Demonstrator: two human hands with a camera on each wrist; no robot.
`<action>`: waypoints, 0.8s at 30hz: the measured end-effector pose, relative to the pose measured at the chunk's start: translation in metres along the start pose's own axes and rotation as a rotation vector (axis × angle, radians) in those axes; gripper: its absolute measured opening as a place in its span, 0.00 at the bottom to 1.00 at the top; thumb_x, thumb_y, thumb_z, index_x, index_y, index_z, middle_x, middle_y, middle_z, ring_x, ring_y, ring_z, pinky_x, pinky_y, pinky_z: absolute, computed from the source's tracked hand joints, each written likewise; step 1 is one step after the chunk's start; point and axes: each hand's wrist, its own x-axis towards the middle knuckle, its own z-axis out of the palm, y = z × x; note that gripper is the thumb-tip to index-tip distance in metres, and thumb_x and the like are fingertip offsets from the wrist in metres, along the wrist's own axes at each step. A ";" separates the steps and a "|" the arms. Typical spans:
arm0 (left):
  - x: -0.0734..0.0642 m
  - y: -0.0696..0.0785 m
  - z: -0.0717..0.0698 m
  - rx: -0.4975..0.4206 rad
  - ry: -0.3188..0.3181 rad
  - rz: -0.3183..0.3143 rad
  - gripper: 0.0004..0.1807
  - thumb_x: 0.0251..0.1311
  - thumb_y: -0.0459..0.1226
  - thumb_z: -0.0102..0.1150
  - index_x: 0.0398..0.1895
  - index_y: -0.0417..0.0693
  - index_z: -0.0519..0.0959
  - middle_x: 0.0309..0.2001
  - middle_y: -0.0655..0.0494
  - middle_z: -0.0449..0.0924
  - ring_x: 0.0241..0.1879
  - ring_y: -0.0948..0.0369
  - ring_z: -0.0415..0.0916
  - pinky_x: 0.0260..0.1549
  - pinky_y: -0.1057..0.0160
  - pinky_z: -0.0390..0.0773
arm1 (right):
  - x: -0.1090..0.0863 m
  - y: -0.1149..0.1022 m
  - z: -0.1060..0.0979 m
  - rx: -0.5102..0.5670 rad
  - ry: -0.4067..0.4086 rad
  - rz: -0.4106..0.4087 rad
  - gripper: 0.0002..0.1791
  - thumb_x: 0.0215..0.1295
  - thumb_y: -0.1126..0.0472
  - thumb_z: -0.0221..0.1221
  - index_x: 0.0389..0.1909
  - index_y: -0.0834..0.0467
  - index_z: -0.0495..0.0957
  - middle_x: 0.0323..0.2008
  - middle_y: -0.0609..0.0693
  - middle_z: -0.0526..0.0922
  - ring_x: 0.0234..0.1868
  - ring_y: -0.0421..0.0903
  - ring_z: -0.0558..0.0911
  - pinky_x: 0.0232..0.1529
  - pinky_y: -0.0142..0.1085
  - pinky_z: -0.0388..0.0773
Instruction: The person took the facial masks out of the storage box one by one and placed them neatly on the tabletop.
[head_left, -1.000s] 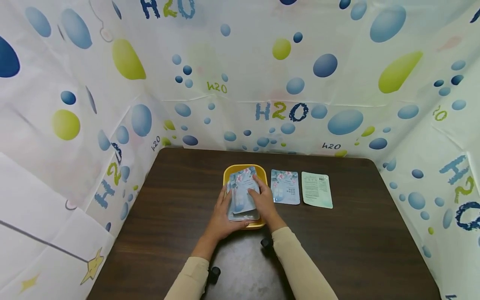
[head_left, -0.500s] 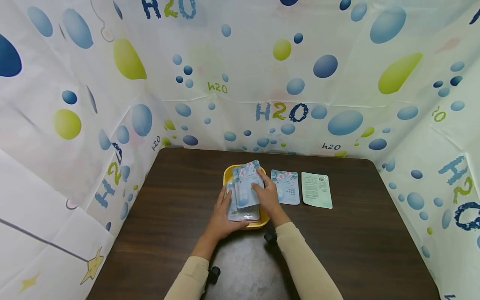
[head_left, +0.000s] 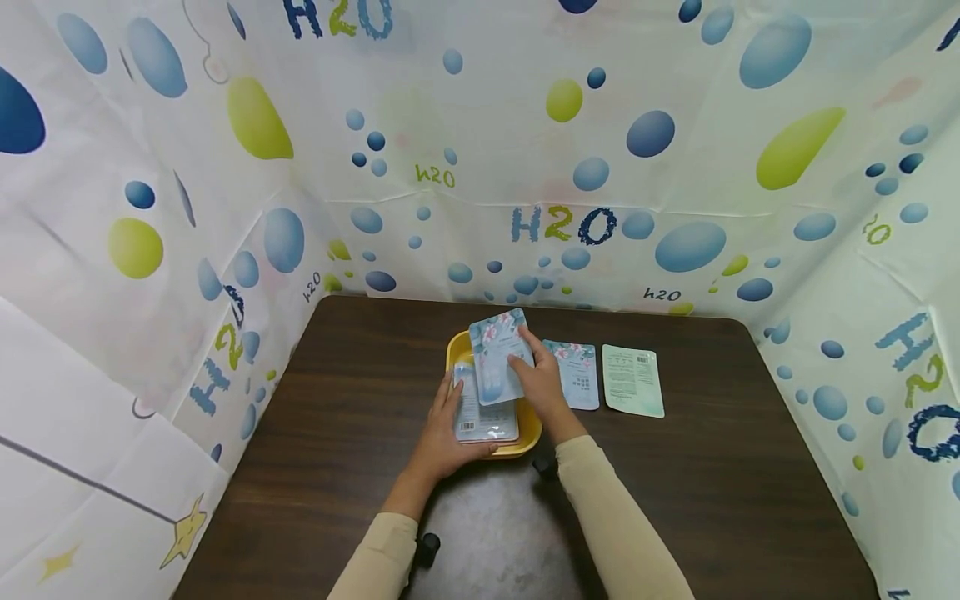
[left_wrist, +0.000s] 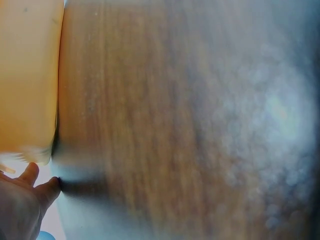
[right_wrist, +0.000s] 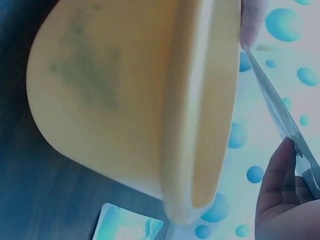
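A flat blue sachet with a flower print [head_left: 495, 358] is pinched at its right edge by my right hand [head_left: 543, 379], tilted above the yellow basket [head_left: 535, 433]. In the right wrist view, the thin sachet [right_wrist: 280, 107] appears edge-on beside the basket's rim [right_wrist: 200, 100]. Beneath it, a stack of sachets [head_left: 486, 423] lies in the basket. My left hand [head_left: 442, 437] rests at the basket's front left, fingers along the left side of the stack and thumb stretched along its front. The left wrist view catches only part of that hand [left_wrist: 25, 200] near the basket's wall [left_wrist: 27, 75].
To the right of the basket, a blue flowered sachet [head_left: 581, 379] lies face up, partly covered by my right hand. Beside it is a pale green sachet [head_left: 633, 381] with printed text. The dark wooden table [head_left: 360, 375] meets a patterned white sheet [head_left: 480, 167] behind.
The right hand has drawn the top sachet off the stack, up and to the right, uncovering more of the stack. The left hand has stayed in place.
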 end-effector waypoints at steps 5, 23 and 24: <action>0.000 0.000 0.000 -0.001 0.001 -0.005 0.70 0.37 0.60 0.82 0.83 0.53 0.52 0.84 0.65 0.33 0.81 0.44 0.45 0.73 0.35 0.59 | 0.001 -0.007 -0.004 -0.011 0.018 -0.006 0.33 0.76 0.60 0.54 0.79 0.46 0.60 0.79 0.49 0.62 0.73 0.52 0.70 0.72 0.49 0.69; -0.001 0.001 0.001 -0.009 -0.003 -0.008 0.70 0.37 0.58 0.84 0.83 0.53 0.52 0.84 0.65 0.33 0.82 0.45 0.44 0.72 0.36 0.60 | 0.010 -0.021 -0.024 0.021 0.075 -0.043 0.34 0.75 0.63 0.54 0.79 0.46 0.60 0.79 0.47 0.61 0.68 0.50 0.72 0.70 0.49 0.71; -0.001 0.001 0.001 -0.011 -0.002 -0.005 0.70 0.37 0.58 0.84 0.83 0.53 0.52 0.84 0.65 0.33 0.82 0.45 0.44 0.72 0.36 0.60 | 0.011 -0.021 -0.025 0.020 0.078 -0.043 0.34 0.75 0.63 0.54 0.79 0.45 0.60 0.79 0.47 0.61 0.68 0.49 0.72 0.71 0.49 0.70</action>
